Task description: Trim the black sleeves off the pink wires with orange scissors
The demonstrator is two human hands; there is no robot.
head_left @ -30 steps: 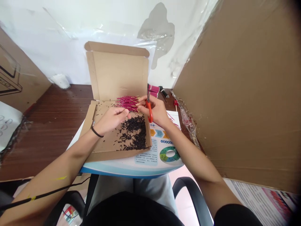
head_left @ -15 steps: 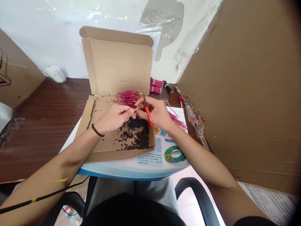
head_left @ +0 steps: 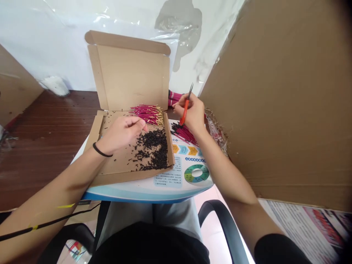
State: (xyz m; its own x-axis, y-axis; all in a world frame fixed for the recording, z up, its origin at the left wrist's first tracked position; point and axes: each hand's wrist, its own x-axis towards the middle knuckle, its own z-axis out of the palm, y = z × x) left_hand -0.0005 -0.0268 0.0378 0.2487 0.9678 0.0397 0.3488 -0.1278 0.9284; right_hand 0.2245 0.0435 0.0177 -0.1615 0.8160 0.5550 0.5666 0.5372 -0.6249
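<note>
My right hand (head_left: 193, 112) is raised beyond the box's right side, its fingers closed round small orange-handled scissors (head_left: 186, 109) with thin metal tips pointing up. Below it lies a loose bundle of dark pink wires with black ends (head_left: 184, 134). Over the open cardboard box (head_left: 96, 161), my left hand (head_left: 125, 132) is closed in a pinch. Whatever its fingertips hold, if anything, cannot be made out. Just beyond them, a pile of dark pink wires with gold-coloured ends (head_left: 147, 113) rests in the box. Nearer me, many short black tube pieces (head_left: 158, 154) are scattered over its floor.
The box lid (head_left: 132, 73) stands upright at the back. Under the box is a printed sheet (head_left: 167, 181) on the dark wooden table (head_left: 52, 128). More tied pink bundles (head_left: 173, 96) lie behind my right hand. A tall cardboard panel (head_left: 280, 102) walls off the right.
My hands have parted. The right hand, with the scissors, has moved up and right from the box to above the wires outside it. The left remains pinched over the box. The view has shifted slightly.
</note>
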